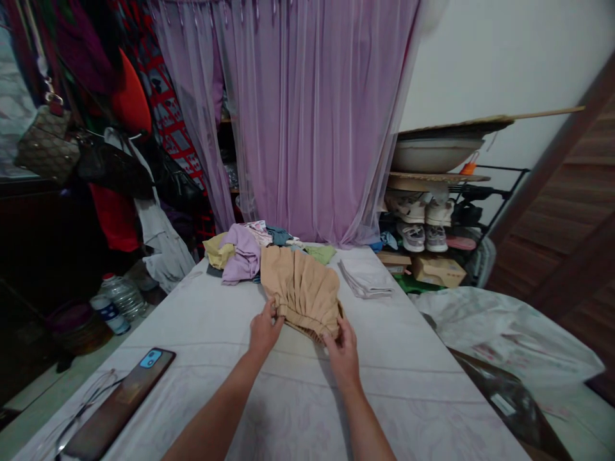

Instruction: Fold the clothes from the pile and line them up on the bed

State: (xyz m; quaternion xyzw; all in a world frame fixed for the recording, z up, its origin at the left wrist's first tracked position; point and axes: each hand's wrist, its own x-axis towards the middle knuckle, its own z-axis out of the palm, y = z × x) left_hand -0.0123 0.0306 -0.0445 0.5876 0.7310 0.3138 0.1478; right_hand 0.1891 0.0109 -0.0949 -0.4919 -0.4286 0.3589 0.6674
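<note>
A tan garment with a gathered elastic waistband (302,288) lies spread on the white-covered table, its waistband toward me. At the waistband's left end, my left hand (266,326) is closed on the cloth. My right hand (343,349) pinches the right end of the same band, thumb in front and fingers behind. Whether the garment is shorts or a skirt cannot be made out. Behind it, to the left, is a loose heap of clothes with a lilac piece (243,256) and a yellow piece (220,251). A folded white cloth (366,277) lies to its right.
A phone (122,403) and eyeglasses (89,406) lie at the table's near left corner. A purple curtain (321,121) hangs behind the table. Shoes (423,235) and boxes fill a rack at right. Bags (48,147) hang at left, above a plastic bottle (122,294).
</note>
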